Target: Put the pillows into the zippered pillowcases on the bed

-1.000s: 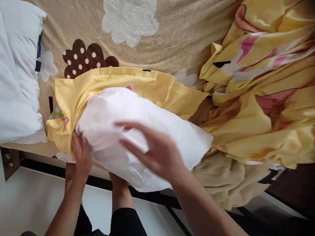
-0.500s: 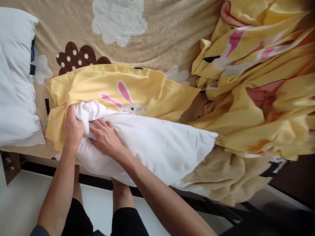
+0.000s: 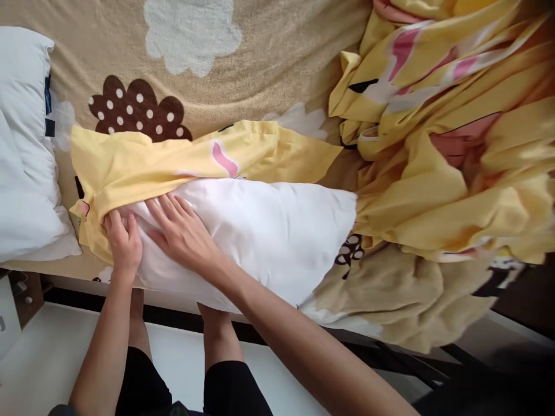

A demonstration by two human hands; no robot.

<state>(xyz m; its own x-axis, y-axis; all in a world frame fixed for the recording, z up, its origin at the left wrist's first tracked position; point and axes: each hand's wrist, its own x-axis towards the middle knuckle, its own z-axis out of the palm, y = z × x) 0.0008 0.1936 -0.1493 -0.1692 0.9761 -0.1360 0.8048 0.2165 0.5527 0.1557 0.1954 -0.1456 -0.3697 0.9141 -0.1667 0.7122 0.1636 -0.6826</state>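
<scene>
A white pillow (image 3: 269, 231) lies along the near side of the bed, its left part inside a yellow pillowcase (image 3: 143, 167) with a pink rabbit-ear print. My left hand (image 3: 124, 242) is closed at the lower left, its fingers curled around the edge of the pillowcase opening, with fingertips partly hidden by the cloth. Flat on top of the pillow, fingers stretched out, rests my right hand (image 3: 184, 234); its fingertips touch the rim of the yellow cloth. The pillow's right end is uncovered.
Another white pillow (image 3: 26, 150) lies at the left. A crumpled heap of yellow bedding (image 3: 437, 156) covers the right side. Beneath everything is a tan blanket (image 3: 277, 63) with cloud and dotted patterns. The bed's edge runs just before my legs.
The bunched white corner at my left hand is now covered by the pillowcase, whose edge lies lower over the pillow. My right hand has flattened on the pillow. The view has shifted slightly.
</scene>
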